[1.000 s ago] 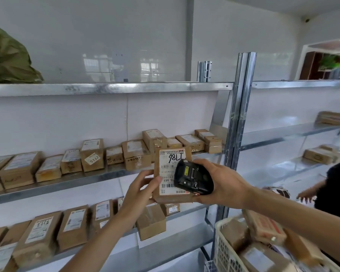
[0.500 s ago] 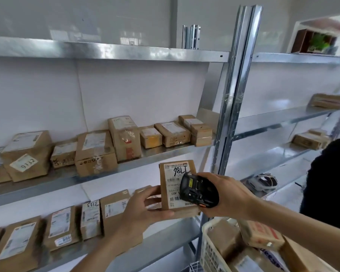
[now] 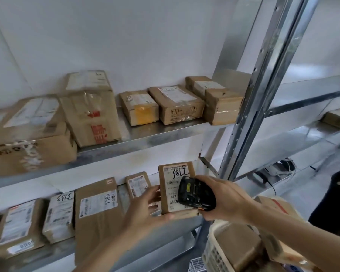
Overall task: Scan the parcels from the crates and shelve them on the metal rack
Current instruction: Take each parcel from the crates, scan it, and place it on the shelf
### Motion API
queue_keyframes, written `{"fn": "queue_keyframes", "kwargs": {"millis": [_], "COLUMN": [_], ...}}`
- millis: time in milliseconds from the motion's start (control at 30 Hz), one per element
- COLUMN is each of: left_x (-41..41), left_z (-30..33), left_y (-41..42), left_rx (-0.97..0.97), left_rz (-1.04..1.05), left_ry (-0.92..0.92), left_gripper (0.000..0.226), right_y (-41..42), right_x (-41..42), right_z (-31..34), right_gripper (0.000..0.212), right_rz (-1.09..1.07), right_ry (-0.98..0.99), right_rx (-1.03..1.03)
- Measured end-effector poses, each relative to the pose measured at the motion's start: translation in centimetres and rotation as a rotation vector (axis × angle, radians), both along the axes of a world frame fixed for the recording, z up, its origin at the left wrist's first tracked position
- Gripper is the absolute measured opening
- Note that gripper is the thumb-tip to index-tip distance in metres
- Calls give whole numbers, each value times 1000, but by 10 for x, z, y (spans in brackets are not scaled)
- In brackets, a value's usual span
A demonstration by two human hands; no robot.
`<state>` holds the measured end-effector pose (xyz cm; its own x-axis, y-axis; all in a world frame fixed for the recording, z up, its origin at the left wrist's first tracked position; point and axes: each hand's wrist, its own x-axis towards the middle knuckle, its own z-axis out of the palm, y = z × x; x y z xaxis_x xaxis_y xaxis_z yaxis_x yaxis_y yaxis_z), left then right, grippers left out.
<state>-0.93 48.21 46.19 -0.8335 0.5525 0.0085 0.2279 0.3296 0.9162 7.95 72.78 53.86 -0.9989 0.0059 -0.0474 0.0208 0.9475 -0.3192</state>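
A small brown parcel [image 3: 173,185] with a white label marked "7786" stands upright at the right end of the lower shelf [image 3: 161,250] of the metal rack. My left hand [image 3: 145,211] holds it, thumb under its bottom edge and fingers on its left side. My right hand [image 3: 222,199] grips a black handheld scanner [image 3: 194,193] right in front of the label. A cream plastic crate [image 3: 214,250] with more brown parcels sits at the lower right.
Several labelled parcels stand along the lower shelf to the left, and more lie on the shelf above [image 3: 165,134]. A steel upright post [image 3: 249,114] rises to the right. Another person in black [image 3: 334,201] stands at the far right.
The parcel has gone down and forward with both hands, from the height of the upper shelf to the lower shelf. The scanner stays against its label. My view has tilted down and closer.
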Motion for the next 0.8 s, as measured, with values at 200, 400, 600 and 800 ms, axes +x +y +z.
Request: {"fn": "queue_keyframes", "kwargs": {"millis": [200,400,600,800], "left_x": [-34,-52,-66,-74], "left_z": [-54,-93,-109,-121], "left_y": [22,47,64,65], "left_rx": [-191,-209,-264,-335], "left_rz": [54,106,152,177], "left_ry": [99,57,112,154], "left_gripper": [89,91,72,63], "right_y": [29,56,74,77], "right_x": [-53,-91,-117,-139], "right_z": [-68,-115,-145,-166], "right_gripper": [86,86,86,86], "right_rz": [81,123,152,206], "right_ry": [-57,-114,-127,-125], "right_rx": [-16,-31,-28,-61]}}
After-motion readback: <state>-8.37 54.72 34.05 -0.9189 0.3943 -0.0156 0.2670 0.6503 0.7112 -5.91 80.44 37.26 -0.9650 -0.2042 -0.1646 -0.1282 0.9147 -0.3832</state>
